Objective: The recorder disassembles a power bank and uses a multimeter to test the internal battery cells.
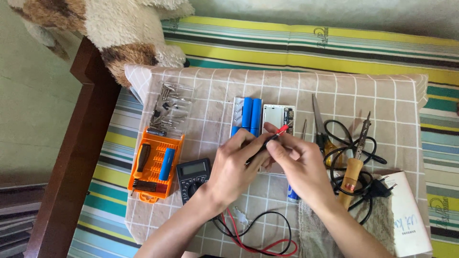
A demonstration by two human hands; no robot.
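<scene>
While a checked cloth (334, 95) covers the work surface, a left hand (234, 167) and right hand (294, 165) pinch a red-tipped probe (277, 134) together just in front of blue cylindrical cells (251, 114); an orange tool case (155, 165) and multimeter (192, 174) lie left.
</scene>
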